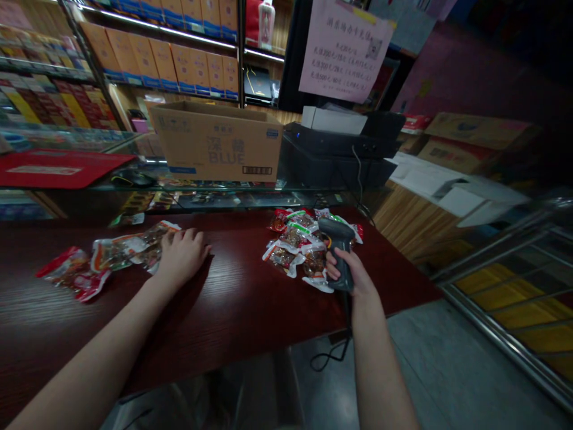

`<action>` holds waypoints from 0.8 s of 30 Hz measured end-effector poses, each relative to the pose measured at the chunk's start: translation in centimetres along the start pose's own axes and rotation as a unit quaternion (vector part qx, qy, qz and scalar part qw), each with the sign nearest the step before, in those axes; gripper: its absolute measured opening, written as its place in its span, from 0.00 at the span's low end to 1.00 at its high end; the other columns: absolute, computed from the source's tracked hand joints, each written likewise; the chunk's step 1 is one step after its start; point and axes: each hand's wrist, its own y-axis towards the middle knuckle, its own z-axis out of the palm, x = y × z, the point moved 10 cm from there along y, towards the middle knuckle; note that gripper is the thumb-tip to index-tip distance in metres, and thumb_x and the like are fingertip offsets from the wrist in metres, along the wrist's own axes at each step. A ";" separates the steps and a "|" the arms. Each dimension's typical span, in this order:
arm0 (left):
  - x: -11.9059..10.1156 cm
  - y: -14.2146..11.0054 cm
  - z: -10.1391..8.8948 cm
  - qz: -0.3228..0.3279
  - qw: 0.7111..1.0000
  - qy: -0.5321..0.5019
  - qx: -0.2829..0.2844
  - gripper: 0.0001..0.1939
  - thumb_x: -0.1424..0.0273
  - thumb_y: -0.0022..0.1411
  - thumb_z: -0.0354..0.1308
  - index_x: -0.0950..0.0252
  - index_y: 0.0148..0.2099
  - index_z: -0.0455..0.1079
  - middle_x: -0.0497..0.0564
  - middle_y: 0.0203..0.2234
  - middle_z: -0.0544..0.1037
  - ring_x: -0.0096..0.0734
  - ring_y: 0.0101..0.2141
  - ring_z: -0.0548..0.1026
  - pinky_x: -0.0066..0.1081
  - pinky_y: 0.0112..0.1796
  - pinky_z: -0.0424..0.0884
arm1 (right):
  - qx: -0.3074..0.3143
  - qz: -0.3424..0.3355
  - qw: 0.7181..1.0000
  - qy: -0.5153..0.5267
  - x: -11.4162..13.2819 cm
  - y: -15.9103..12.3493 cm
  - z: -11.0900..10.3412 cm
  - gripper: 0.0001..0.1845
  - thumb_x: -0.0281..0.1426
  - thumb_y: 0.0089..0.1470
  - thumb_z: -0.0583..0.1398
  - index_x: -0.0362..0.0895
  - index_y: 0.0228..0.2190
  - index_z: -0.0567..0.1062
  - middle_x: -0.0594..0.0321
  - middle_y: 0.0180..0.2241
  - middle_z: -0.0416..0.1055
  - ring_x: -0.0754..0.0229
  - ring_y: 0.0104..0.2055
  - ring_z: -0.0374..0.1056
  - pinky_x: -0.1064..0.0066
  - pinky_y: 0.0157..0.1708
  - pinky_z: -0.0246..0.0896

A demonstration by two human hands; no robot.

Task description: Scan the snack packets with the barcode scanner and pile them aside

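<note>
One dark-grey, pistol-shaped plastic handheld scanner [342, 276] is above the right part of the table, in the right hand [353, 273], whose fingers are curled closed around its handle. Taking twelve as the top of the view and the scanner as the centre, its nose points between nine and ten o'clock; the handle's long axis runs close to twelve-to-six, tilted slightly. One thin black cable [332, 357] hangs from the handle at six o'clock and loops below the table edge.

Spreading from behind the scanner towards nine o'clock is one pile of clear plastic food packets with red, green and orange trim [290, 236], at least six; overlap prevents an exact count.

Farther out at nine o'clock, the left hand [185, 251] rests palm down, fingers lightly bent and close together, over the end of a row of clear packets with white-and-orange edges [119, 251]. Whether it grips one cannot be told. One red-trimmed clear packet [74, 272] lies at the row's far end. All lie on one dark red-brown wooden table [237, 310].

On the glass counter [250, 186] beyond stand one brown cardboard box marked "BLUE" [219, 146] at ten o'clock and one black printer [344, 146] at twelve, below one pink handwritten paper sheet [344, 54]. One black computer mouse [133, 178] and one flat red folder [67, 164] lie between nine and ten. Two stacked brown cartons [474, 131] sit at two o'clock, one silver metal rack [474, 322] past three.
</note>
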 end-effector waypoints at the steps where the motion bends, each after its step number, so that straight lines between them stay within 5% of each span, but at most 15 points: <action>1: -1.3 0.3 -0.2 0.021 0.999 -0.026 -0.004 0.21 0.62 0.64 0.44 0.70 0.51 0.69 0.66 0.50 0.72 0.57 0.50 0.69 0.53 0.52 0.60 | 0.004 0.002 1.000 0.002 -0.1 -0.1 0.2 0.12 0.34 0.49 0.63 0.44 0.34 0.65 0.72 0.20 0.61 0.72 0.14 0.53 0.79 0.12 0.49; 7: -12.7 3.6 0.6 0.117 0.947 -0.288 0.077 0.26 0.55 0.63 0.46 0.67 0.56 0.64 0.59 0.50 0.73 0.43 0.50 0.72 0.38 0.49 0.66 | 0.012 -0.002 1.000 0.021 -0.1 -0.3 0.5 0.15 0.34 0.47 0.64 0.45 0.27 0.62 0.72 0.20 0.62 0.72 0.14 0.53 0.78 0.13 0.50; 12: -18.0 6.8 2.3 0.047 0.949 -0.284 0.126 0.34 0.47 0.54 0.54 0.67 0.54 0.65 0.64 0.50 0.73 0.56 0.51 0.70 0.48 0.48 0.65 | 0.010 0.005 0.999 0.034 -0.3 -0.5 0.1 0.15 0.35 0.47 0.65 0.45 0.34 0.66 0.73 0.19 0.61 0.72 0.13 0.53 0.78 0.12 0.49; 16: -18.3 7.3 2.6 0.039 0.933 -0.345 0.096 0.28 0.55 0.52 0.59 0.67 0.51 0.67 0.63 0.48 0.73 0.54 0.50 0.70 0.47 0.48 0.65 | 0.010 0.006 0.999 0.035 -0.4 -0.5 0.0 0.15 0.35 0.47 0.64 0.44 0.35 0.66 0.73 0.19 0.61 0.72 0.13 0.53 0.78 0.12 0.50; 20: -15.7 6.6 1.9 0.034 0.866 -0.497 0.050 0.23 0.62 0.53 0.59 0.68 0.49 0.64 0.57 0.39 0.77 0.42 0.40 0.75 0.40 0.42 0.69 | 0.029 0.001 0.999 0.023 -0.2 -0.8 0.7 0.14 0.35 0.48 0.64 0.44 0.29 0.64 0.72 0.19 0.61 0.72 0.13 0.53 0.78 0.12 0.49; 24: -12.7 5.6 -0.3 0.060 0.792 -0.608 -0.002 0.23 0.62 0.54 0.58 0.67 0.50 0.63 0.57 0.44 0.76 0.38 0.43 0.75 0.39 0.47 0.68 | 0.069 0.025 0.997 0.005 -0.7 -1.2 2.4 0.15 0.37 0.48 0.64 0.44 0.28 0.63 0.72 0.19 0.61 0.73 0.12 0.51 0.79 0.12 0.48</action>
